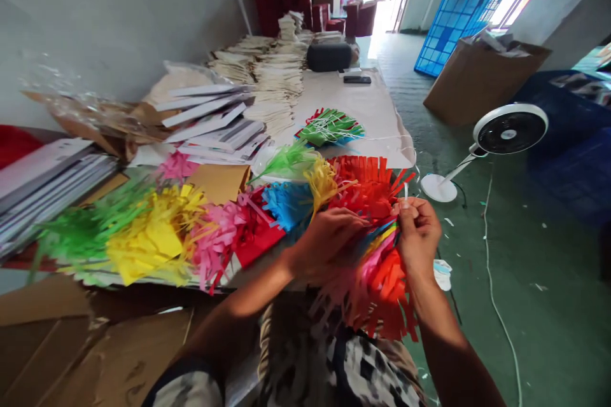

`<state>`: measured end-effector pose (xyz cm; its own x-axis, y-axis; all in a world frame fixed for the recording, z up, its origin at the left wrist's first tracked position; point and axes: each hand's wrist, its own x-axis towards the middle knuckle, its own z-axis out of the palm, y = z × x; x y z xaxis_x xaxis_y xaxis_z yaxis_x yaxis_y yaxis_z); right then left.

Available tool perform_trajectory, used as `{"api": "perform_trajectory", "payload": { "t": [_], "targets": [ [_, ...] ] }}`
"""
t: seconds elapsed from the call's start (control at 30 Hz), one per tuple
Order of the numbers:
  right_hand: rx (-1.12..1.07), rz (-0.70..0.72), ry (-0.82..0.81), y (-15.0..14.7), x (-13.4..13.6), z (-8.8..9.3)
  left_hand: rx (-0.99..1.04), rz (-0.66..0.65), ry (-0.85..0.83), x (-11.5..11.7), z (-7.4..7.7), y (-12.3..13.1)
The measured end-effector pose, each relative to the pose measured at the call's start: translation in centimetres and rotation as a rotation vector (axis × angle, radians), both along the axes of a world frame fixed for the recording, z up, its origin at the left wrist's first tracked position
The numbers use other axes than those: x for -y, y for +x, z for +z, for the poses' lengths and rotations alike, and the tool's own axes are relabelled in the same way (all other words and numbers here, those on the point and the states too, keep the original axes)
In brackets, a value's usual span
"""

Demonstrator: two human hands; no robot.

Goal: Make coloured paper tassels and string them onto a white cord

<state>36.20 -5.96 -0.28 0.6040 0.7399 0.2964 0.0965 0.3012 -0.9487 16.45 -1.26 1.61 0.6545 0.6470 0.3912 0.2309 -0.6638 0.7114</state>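
Note:
A bundle of fringed paper [389, 273] in orange-red, pink, yellow and blue hangs at the table's near edge, over my lap. My left hand [331, 235] is closed at the bundle's upper left side, slightly blurred, its thumb side hidden. Pinched between the thumb and fingers of my right hand [419, 229] is a narrow white strip [406, 192], its end sticking up at the bundle's upper right. Just beyond both hands lies red fringed paper [367, 187]. Blue fringed paper [289, 203] and yellow fringed paper [321, 181] are left of it.
More fringed paper in yellow [147, 235], green [95, 219] and pink [217, 235] lies along the table's left. A green fringed bundle with white strings [331, 127] sits farther back. Stacks of white boards [214, 127] stand by the wall. On the right floor are a fan [510, 130] and a cord.

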Motion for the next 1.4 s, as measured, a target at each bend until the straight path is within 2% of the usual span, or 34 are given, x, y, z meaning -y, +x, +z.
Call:
{"api": "perform_trajectory", "payload": {
  "t": [0.07, 0.2, 0.3, 0.4, 0.47, 0.57, 0.67, 0.73, 0.77, 0.8, 0.87, 0.97, 1.03, 1.1, 1.2, 1.4],
  "targets": [
    [0.019, 0.029, -0.009, 0.2, 0.0, 0.1, -0.065, 0.091, 0.167, -2.2, 0.2, -2.3],
    [0.069, 0.043, -0.024, 0.1, 0.1, 0.2, -0.415, 0.035, 0.523, -6.1, -0.1, -5.7],
    [0.098, 0.052, -0.024, -0.1, 0.1, 0.2, -0.546, -0.046, 0.642, -7.1, -0.9, -6.3],
    [0.121, 0.064, -0.028, -0.2, 0.2, 0.2, -0.562, -0.075, 0.658, -7.6, -1.0, -6.4],
    [0.134, 0.068, -0.026, -0.1, 0.2, 0.2, -0.488, -0.065, 0.616, -8.1, -0.1, -6.9],
    [0.142, 0.061, -0.028, -0.1, 0.2, 0.3, -0.283, 0.004, 0.5, -9.3, 2.7, -8.1],
    [0.145, 0.054, -0.029, -0.3, 0.1, 0.4, 0.118, 0.177, 0.218, -10.2, 5.8, -8.9],
    [0.147, 0.051, -0.029, -0.5, 0.1, 0.4, 0.373, 0.288, 0.007, -10.2, 7.0, -8.4],
    [0.15, 0.049, -0.031, -0.6, 0.1, 0.4, 0.434, 0.321, -0.071, -9.9, 7.2, -7.9],
    [0.153, 0.048, -0.033, -0.7, 0.1, 0.5, 0.445, 0.331, -0.127, -9.6, 7.1, -7.2],
    [0.159, 0.048, -0.035, -0.9, 0.1, 0.5, 0.357, 0.265, -0.175, -8.5, 6.2, -5.2],
    [0.16, 0.061, -0.035, -1.1, 0.1, 0.8, 0.231, 0.036, -0.158, -6.5, 3.6, -1.6],
    [0.158, 0.075, -0.045, -1.2, 0.1, 1.0, 0.214, -0.063, -0.2, -5.4, 2.0, 0.5],
    [0.136, 0.106, -0.055, -1.4, 0.0, 1.2, 0.235, -0.09, -0.349, -4.7, 0.7, 2.1],
    [0.085, 0.174, -0.052, -1.5, -0.1, 1.3, 0.35, -0.073, -0.594, -4.0, -0.3, 3.5],
    [0.015, 0.202, -0.068, -1.1, -0.2, 0.8, 0.422, -0.069, -0.716, -3.4, -0.7, 3.8]
  ]
}}
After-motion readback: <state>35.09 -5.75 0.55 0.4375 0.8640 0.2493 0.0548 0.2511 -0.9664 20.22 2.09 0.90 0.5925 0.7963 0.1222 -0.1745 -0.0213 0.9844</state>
